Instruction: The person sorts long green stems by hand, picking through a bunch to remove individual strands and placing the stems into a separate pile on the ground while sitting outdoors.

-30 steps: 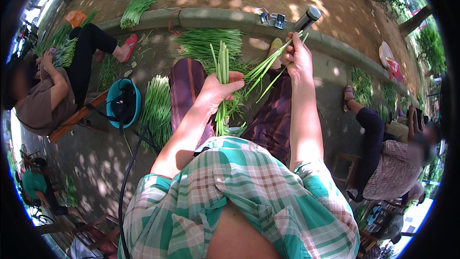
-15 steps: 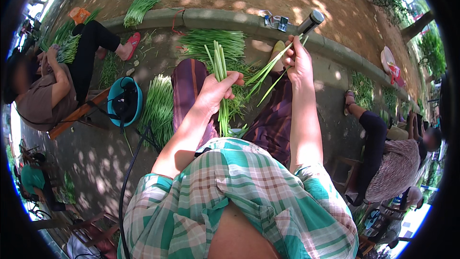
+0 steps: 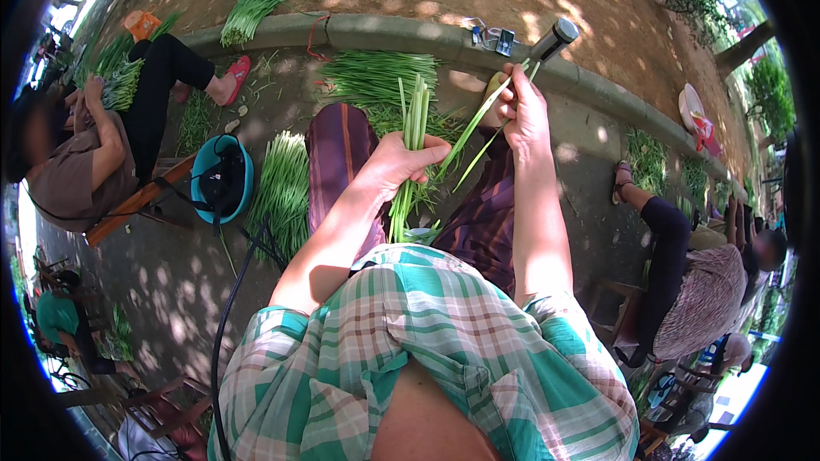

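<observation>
the person's left hand [image 3: 400, 160] is wrapped round a bundle of long green vegetable stalks [image 3: 415, 111], its fingers curled together on them and the thumb laid across the front, pointing right. the bundle stands over the gap between the knees, its tops above the fist and its lower ends reaching down near the shirt hem. the right hand [image 3: 523, 109], raised higher and off to the right, has thumb and fingers pinched together on the upper ends of a few loose stalks [image 3: 476, 126], which slant down and left toward the left hand.

beyond the knees, a broad pile of cut stalks [image 3: 380, 71] lies on the ground just before the stone curb [image 3: 376, 32]. another heap [image 3: 284, 192] lies beside the left leg of the dark striped trousers [image 3: 335, 154], and left of it is a blue basin [image 3: 248, 188] with a black bag [image 3: 222, 179] inside. a steel flask [image 3: 553, 39] and a small device [image 3: 505, 41] with cables are at the curb. a seated co-worker [image 3: 81, 179] at left handles a bunch of greens [image 3: 121, 85].
</observation>
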Tool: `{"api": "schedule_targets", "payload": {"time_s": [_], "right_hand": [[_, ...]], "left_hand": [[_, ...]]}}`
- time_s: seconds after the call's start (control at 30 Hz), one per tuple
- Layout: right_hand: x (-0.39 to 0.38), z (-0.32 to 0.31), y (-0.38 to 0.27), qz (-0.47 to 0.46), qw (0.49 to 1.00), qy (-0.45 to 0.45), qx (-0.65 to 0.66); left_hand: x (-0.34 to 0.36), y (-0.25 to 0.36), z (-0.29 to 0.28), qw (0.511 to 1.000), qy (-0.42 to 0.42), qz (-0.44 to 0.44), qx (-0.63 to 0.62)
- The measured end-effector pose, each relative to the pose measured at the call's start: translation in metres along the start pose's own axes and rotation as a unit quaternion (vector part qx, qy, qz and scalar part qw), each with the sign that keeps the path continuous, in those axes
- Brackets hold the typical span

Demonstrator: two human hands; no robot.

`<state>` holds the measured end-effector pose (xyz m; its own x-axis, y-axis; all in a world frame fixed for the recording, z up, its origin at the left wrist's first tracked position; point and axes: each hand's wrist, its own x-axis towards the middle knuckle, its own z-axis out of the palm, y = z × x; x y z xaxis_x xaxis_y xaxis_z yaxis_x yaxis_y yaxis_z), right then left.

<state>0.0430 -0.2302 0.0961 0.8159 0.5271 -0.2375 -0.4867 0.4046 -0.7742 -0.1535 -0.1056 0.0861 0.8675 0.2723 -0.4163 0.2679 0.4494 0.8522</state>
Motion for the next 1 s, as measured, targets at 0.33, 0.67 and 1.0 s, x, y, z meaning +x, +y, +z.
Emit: {"api": "schedule_targets", "payload": {"time_s": [0.33, 0.67, 1.0], "right_hand": [[0.006, -0.003, 0.011, -0.026, 0.999, -0.014, 0.013], [0.006, -0.005, 0.026, -0.048, 0.996, 0.077, 0.006], [0.007, -0.002, 0.040, -0.065, 0.993, 0.086, 0.039]], "left_hand": [[0.001, -0.001, 0.004, 0.998, 0.045, 0.019, 0.027], [0.012, -0.012, 0.001, 0.986, 0.150, 0.057, -0.044], [0.014, -0.018, 0.007, 0.971, 0.193, 0.084, -0.112]]}}
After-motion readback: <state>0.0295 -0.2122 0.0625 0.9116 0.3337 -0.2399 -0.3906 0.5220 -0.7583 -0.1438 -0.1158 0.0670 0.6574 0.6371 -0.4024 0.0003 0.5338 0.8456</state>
